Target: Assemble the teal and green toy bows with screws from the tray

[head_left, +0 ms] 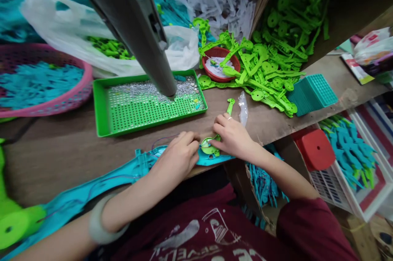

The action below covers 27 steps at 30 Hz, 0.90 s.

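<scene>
A long blue plastic shell (119, 175) lies along the front edge of the bench, with thin wires running in it. My left hand (179, 154) is closed over its right part, fingers curled down; the fingertips are partly hidden. Just right of them, a light green plastic part (208, 145) with a round disc end sits on the shell. My right hand (231, 136) closes its thumb and fingers on this green part. Beyond the right knuckles are a small green arm piece (231, 105) and a clear curved plastic piece (243, 109).
A green perforated tray (138, 115) holds many small screws, and a grey post (135, 19) slants down over it. Behind stand a pink basket (87, 89) of blue parts and a red bowl (236, 64). Green parts (264, 73) are heaped beside a teal block (313, 93).
</scene>
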Each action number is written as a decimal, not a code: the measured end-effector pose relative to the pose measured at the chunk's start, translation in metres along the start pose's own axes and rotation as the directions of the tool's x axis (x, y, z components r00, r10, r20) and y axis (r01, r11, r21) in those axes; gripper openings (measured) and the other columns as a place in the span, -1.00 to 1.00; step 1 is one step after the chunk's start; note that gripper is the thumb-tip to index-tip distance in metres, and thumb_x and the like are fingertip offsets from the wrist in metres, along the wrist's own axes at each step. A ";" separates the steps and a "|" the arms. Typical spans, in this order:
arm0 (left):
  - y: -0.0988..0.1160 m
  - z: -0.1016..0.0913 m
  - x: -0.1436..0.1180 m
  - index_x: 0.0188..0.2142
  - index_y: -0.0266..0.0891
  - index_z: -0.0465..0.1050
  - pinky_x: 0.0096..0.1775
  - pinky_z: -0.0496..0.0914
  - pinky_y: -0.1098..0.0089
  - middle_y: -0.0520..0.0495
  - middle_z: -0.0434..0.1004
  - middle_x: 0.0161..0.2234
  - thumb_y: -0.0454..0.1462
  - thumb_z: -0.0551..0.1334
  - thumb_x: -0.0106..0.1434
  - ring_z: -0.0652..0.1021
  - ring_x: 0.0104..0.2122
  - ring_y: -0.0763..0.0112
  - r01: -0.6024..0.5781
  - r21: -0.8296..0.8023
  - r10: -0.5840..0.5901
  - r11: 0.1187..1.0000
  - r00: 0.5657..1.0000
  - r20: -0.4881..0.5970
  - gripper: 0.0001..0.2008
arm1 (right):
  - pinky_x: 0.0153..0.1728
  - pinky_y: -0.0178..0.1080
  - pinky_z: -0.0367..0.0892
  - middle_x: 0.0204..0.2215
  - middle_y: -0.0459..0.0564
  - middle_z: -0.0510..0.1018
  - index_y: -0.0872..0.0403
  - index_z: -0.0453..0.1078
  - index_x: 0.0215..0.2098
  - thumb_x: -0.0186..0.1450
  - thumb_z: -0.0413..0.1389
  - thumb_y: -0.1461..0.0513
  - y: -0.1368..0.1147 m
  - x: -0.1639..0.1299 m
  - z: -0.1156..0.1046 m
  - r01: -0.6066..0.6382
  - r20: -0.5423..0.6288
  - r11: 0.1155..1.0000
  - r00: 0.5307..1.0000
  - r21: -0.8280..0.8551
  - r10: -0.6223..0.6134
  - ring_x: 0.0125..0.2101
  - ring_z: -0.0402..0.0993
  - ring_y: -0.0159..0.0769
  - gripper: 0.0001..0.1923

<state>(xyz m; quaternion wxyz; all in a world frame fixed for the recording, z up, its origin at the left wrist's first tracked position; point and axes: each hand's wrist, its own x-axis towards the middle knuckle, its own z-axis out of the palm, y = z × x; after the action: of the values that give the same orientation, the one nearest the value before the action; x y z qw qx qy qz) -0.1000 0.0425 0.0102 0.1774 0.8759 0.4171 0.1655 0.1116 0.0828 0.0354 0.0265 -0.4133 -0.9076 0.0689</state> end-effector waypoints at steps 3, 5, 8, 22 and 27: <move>0.005 -0.002 0.001 -0.41 -0.25 0.42 -0.18 0.46 0.18 -0.19 0.50 -0.22 -0.45 0.15 0.29 0.48 -0.23 0.15 0.009 0.072 -0.011 0.997 1.000 0.025 -0.82 | -0.27 -0.19 0.25 -0.19 0.11 0.45 0.13 0.46 -0.22 0.41 0.10 0.31 -0.004 0.002 0.004 0.178 -0.022 0.983 0.984 0.038 -0.178 -0.16 0.25 -0.14 -0.91; 0.009 -0.003 0.001 -0.40 -0.26 0.43 -0.20 0.46 0.18 -0.19 0.50 -0.23 -0.46 0.16 0.28 0.48 -0.23 0.13 0.011 0.116 -0.016 0.993 0.999 0.040 -0.84 | -0.28 -0.21 0.23 -0.23 0.08 0.44 0.12 0.48 -0.23 0.43 0.02 0.37 -0.003 0.001 0.008 0.295 -0.023 0.948 0.955 0.117 -0.294 -0.20 0.23 -0.18 -0.81; 0.012 -0.004 -0.001 -0.37 -0.26 0.44 -0.22 0.46 0.17 -0.20 0.50 -0.22 -0.47 0.16 0.29 0.48 -0.22 0.11 0.015 0.159 -0.025 0.987 0.998 0.058 -0.84 | -0.26 -0.21 0.24 -0.23 0.07 0.41 0.14 0.51 -0.25 0.41 0.02 0.39 0.001 -0.001 0.012 0.323 -0.038 0.920 0.946 0.221 -0.323 -0.21 0.22 -0.20 -0.78; 0.003 -0.011 -0.022 -0.02 -0.33 0.55 0.08 0.39 0.00 -0.36 0.45 0.16 -0.23 0.14 0.41 0.47 0.11 -0.08 -0.194 0.177 0.201 0.965 0.979 -0.026 -0.71 | -0.15 -0.13 0.37 -0.24 0.07 0.42 0.10 0.54 -0.17 0.36 0.03 0.41 0.002 -0.002 0.005 0.261 -0.006 0.913 0.962 0.313 -0.273 -0.17 0.29 -0.17 -0.74; 0.012 -0.009 -0.027 0.01 -0.36 0.54 0.04 0.40 0.09 -0.37 0.50 0.08 -0.33 0.12 0.41 0.49 0.06 -0.05 -0.175 0.374 0.186 0.911 0.983 0.006 -0.71 | -0.07 -0.07 0.40 -0.06 0.16 0.48 0.12 0.47 -0.02 0.31 0.01 0.45 0.045 -0.025 -0.021 0.136 -0.150 0.982 0.982 0.128 -0.116 -0.07 0.38 -0.11 -0.65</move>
<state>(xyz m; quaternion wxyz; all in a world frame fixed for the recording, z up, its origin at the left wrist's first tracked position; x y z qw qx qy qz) -0.1122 0.0158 0.0198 -0.0145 0.9257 0.3610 0.1119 0.1640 0.0955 0.0496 0.1237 -0.3558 -0.9209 0.1002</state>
